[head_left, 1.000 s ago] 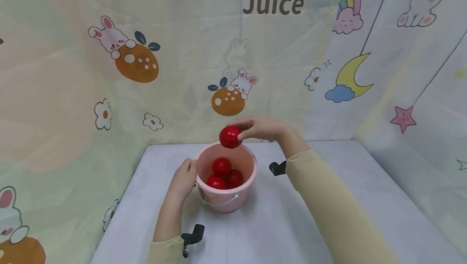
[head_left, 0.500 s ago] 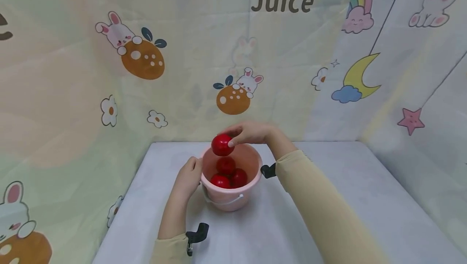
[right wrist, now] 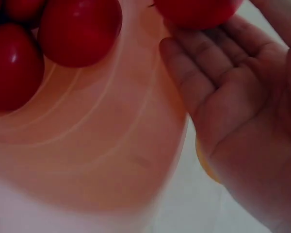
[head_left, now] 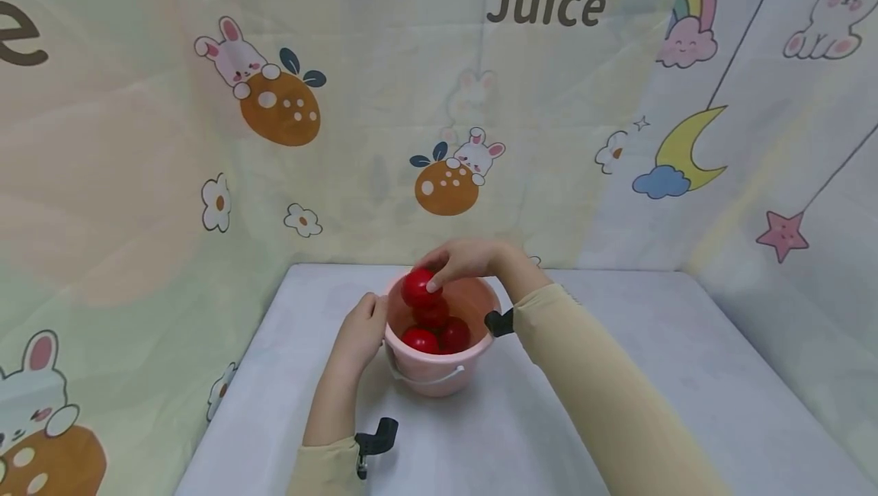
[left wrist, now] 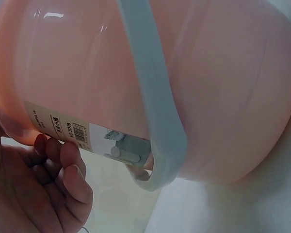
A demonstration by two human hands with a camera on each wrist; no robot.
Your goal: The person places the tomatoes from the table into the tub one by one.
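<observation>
A pink bucket (head_left: 424, 365) stands on the table, its pale handle (left wrist: 153, 80) hanging down the side. My left hand (head_left: 363, 330) grips the bucket's left rim, with fingers (left wrist: 77, 191) curled near the label on the outer wall in the left wrist view. Between the thumb and fingers of my right hand (head_left: 473, 257), a glossy round red fruit (head_left: 418, 287) is held just inside the rim. It overlaps one of the several red fruits (head_left: 420, 340) lying in the bucket. In the right wrist view, a thin dark stem shows beside the held fruit (right wrist: 199, 12).
A white-covered table (head_left: 549, 404) extends around the bucket. Behind it hangs a printed cloth (head_left: 370, 199) with rabbits, flowers and the word Juice. More cloth (head_left: 137, 252) encloses the left side. Each wrist carries a black mount (head_left: 376, 439).
My right hand has lowered the red fruit from above the bucket's back rim into its opening. My left hand keeps its grip on the rim. The whole view has shifted slightly.
</observation>
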